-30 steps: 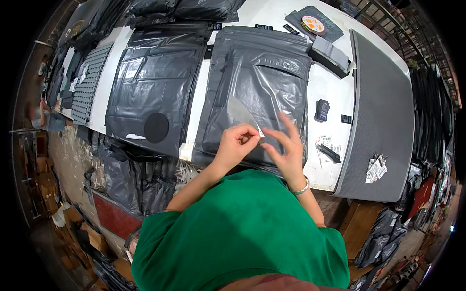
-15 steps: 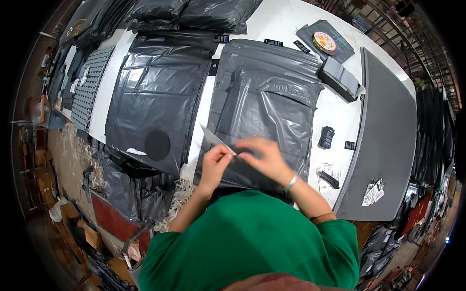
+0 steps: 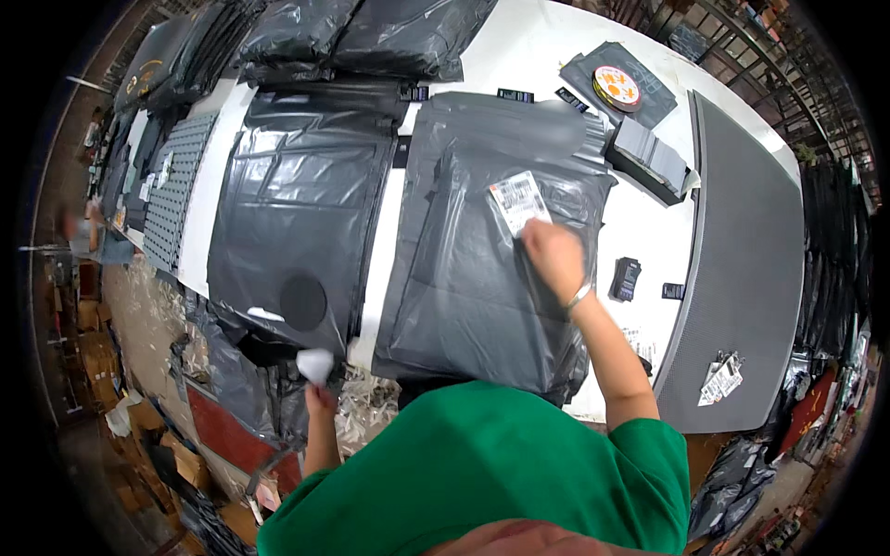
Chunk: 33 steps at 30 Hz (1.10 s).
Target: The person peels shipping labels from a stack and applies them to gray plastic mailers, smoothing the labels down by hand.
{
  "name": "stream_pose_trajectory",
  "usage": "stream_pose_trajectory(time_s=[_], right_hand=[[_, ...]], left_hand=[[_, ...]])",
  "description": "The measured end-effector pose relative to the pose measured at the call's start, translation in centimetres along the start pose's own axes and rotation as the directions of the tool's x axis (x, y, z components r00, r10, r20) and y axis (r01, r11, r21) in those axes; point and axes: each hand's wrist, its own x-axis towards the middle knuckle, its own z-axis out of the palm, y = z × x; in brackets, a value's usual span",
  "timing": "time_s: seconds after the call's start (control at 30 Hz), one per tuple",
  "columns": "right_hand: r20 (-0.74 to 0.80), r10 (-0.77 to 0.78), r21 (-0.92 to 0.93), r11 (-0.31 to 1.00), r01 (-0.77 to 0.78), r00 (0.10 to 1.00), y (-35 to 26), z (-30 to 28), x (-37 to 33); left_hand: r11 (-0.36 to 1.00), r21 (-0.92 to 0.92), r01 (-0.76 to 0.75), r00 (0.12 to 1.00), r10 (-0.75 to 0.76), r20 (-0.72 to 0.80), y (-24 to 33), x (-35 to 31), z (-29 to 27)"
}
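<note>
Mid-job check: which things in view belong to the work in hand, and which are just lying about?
In use:
white label, touched by the right hand
dark plastic package, under the label
whitish piece, blurred, in the left hand

Apparently just lying about:
black disc
orange-and-white roll
grey textured mat
small black cards

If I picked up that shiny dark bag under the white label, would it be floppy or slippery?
The dark bag would probably flop, because its plastic is wrinkled and creased. It may be slippery too, since its surface looks smooth and shiny.
</note>
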Motion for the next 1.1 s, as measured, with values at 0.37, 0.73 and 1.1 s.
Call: stream_pose_trajectory(time_s=[0.37,0.73,1.1], right_hand=[[-0.194,-0.149,-0.146,0.982,0.122,0.970,-1.0,5.0,4.1],[0.498,0.550,0.430,0.515,-0.742,0.670,3.8,4.6,-19.3],[-0.053,0.728,0.935,0.277,-0.222,0.683,0.6,-0.7,-11.0]], left_hand=[[0.543,0.425,-0.725,0.675,0.432,0.599,-0.8,-3.2,19.0],[0.659,0.652,-0.376,0.698,-0.262,0.667,-4.8,-7.5,35.8],[-0.265,-0.186,-0.946,-0.167,-0.091,0.982,6.7,-32.1,52.5]])
